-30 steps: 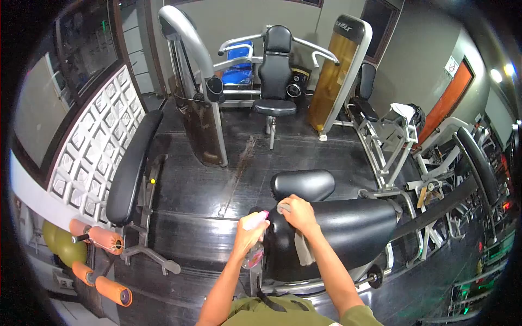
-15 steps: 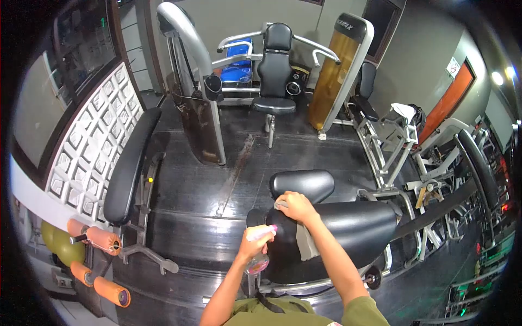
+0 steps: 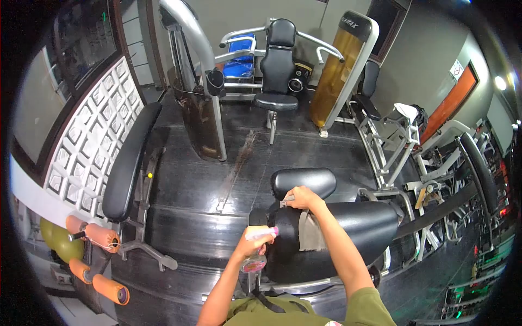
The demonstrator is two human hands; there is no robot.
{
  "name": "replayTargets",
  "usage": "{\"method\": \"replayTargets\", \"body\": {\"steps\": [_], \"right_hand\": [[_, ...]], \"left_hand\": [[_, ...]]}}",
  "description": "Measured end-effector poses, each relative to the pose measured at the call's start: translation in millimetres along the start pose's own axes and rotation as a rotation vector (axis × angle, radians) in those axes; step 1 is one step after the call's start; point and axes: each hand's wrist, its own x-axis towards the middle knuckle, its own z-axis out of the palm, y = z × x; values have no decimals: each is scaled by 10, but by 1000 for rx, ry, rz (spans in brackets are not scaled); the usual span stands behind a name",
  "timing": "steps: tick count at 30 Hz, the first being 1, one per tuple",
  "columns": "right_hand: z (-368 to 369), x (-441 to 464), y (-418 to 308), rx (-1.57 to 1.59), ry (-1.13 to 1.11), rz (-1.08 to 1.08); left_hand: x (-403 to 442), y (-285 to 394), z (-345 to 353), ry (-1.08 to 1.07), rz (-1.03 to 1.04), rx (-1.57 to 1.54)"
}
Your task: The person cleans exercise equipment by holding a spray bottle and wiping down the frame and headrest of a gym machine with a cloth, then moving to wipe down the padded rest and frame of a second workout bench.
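In my left hand point(image 3: 251, 243) is a clear spray bottle point(image 3: 254, 263) with a white and pink trigger head, held upright beside the near end of a black padded bench point(image 3: 359, 228). My fingers wrap round its neck. My right hand point(image 3: 302, 198) grips a grey cloth point(image 3: 311, 232) over the gap between the bench pad and a smaller black pad point(image 3: 304, 182). Part of the cloth hangs down across the large pad under my forearm. The fingertips of my right hand are partly hidden.
A seated press machine point(image 3: 278, 70) stands ahead on the black floor. To the left is another padded bench point(image 3: 130, 168) with orange foam rollers point(image 3: 111, 289) near it. Metal gym machines point(image 3: 435, 179) line the right side. A yellow-green ball point(image 3: 61, 242) lies at lower left.
My right hand has shifted slightly right and up along the pad edge, and the cloth hangs more spread out. The left hand still holds the spray bottle at nearly the same place.
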Motion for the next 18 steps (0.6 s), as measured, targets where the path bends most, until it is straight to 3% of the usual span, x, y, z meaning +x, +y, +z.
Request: {"method": "replayTargets", "body": {"steps": [6,9,13,15,18], "right_hand": [[18,-25,-303,3,-64,-155],[-87,-282,-392,241,-70,-436],[-179,-631,-256,187,140,-360],[-201,-681,-161,74,231,-147],[-111,-692,-298,8,288,-86]], "left_hand": [[15,-18,-22,-5,6,7],[17,-30,-58,-13,5,7],[-3,27,-54,-29,-1,-6],[7,47,-62,-35,-8,-13],[5,28,-60,-36,-11,-18]]}}
